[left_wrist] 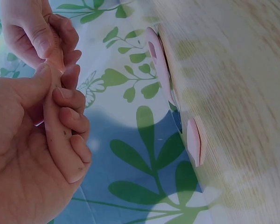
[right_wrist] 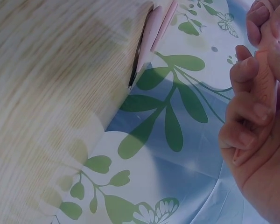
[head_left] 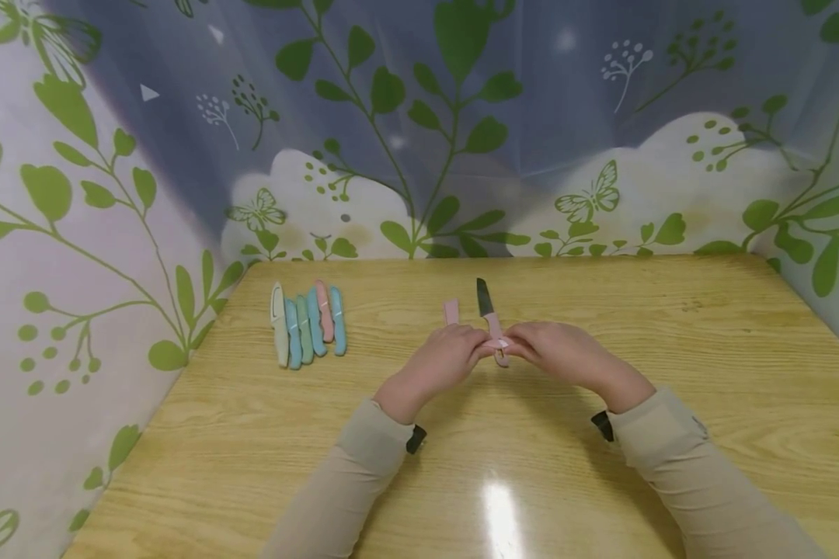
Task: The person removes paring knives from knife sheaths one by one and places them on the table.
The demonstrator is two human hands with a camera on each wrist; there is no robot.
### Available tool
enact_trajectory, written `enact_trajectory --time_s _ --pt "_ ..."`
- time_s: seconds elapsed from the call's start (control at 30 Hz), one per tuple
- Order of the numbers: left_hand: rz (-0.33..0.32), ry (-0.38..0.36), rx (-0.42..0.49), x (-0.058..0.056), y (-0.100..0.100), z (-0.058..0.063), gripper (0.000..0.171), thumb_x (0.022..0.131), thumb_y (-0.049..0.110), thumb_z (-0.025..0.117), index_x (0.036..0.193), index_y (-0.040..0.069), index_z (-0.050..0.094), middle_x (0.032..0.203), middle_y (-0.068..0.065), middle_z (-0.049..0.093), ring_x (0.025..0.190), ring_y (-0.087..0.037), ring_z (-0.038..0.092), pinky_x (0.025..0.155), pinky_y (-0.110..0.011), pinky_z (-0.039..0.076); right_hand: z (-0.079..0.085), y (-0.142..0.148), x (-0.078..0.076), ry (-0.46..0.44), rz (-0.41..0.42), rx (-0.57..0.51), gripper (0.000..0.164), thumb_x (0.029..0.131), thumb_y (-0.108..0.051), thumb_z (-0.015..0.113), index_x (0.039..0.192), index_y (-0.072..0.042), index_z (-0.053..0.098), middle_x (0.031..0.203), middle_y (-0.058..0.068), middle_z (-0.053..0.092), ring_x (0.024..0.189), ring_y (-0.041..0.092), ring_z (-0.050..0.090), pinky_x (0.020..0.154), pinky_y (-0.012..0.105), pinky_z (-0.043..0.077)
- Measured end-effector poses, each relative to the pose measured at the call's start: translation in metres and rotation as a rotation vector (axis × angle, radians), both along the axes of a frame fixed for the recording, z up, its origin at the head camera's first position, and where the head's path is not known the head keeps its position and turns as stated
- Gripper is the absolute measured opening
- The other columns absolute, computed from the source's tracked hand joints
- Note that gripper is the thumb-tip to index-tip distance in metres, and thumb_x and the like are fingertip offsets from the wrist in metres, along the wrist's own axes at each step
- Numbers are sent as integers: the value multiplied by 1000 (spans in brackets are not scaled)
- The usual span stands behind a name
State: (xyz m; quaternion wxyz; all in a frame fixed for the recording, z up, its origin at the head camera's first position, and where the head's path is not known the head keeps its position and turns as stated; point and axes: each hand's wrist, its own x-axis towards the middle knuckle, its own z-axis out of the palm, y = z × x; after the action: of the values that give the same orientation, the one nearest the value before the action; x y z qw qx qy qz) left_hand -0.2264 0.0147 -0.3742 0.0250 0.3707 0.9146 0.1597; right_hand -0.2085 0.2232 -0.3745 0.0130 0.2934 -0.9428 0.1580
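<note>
Both hands hold one pink sheathed knife (head_left: 498,343) level above the table. My left hand (head_left: 447,357) has its fingers curled round the smooth pink handle (left_wrist: 60,135), seen in the left wrist view. The right hand (head_left: 566,353) grips the pink sheath (right_wrist: 265,84), which bears raised marks in the right wrist view. Thumbs and fingertips meet near the joint, partly hiding it. Beneath the hands, a second pink knife (head_left: 485,299) lies bare, its dark blade pointing away from me. A loose pink sheath (head_left: 450,312) lies to its left, just beyond the left hand.
Toward the left of the wooden table (head_left: 706,326), several sheathed knives lie side by side: a cream knife (head_left: 281,330), a green knife (head_left: 304,330), a pink knife (head_left: 325,310) and blue ones (head_left: 339,322). A leaf-patterned curtain (head_left: 391,155) stands behind the table's far edge.
</note>
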Motion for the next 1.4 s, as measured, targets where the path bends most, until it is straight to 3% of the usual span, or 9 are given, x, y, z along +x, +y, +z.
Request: enact_trajectory --time_s 0.27,0.57,0.9,1.4 --pt "11 0 9 1 0 0 36 103 36 40 111 13 67 105 -1 69 100 -17 62 95 -37 46 2 -1 1 9 -11 -1 26 102 -24 51 115 -7 66 106 8 70 88 21 67 76 39 53" --pt "8 27 23 -3 -3 -4 26 103 30 46 101 13 64 80 2 57 74 -13 51 77 -30 43 2 2 -1 5 -10 -8 23 99 -23 55 111 -7 66 97 6 70 79 16 65 72 37 53" --pt "-4 25 11 -4 -4 -3 27 103 31 45 101 12 65 80 2 56 76 -14 51 78 -31 43 4 3 -1 2 -10 -1 26 99 -23 55 114 -5 66 103 9 71 87 22 68 77 41 54" --pt "-7 -10 13 -5 -4 -2 27 103 29 45 103 11 65 83 1 58 77 -14 51 80 -32 43 3 6 -1 5 9 -5 26 99 -21 55 116 -4 65 104 9 70 85 19 67 73 38 53"
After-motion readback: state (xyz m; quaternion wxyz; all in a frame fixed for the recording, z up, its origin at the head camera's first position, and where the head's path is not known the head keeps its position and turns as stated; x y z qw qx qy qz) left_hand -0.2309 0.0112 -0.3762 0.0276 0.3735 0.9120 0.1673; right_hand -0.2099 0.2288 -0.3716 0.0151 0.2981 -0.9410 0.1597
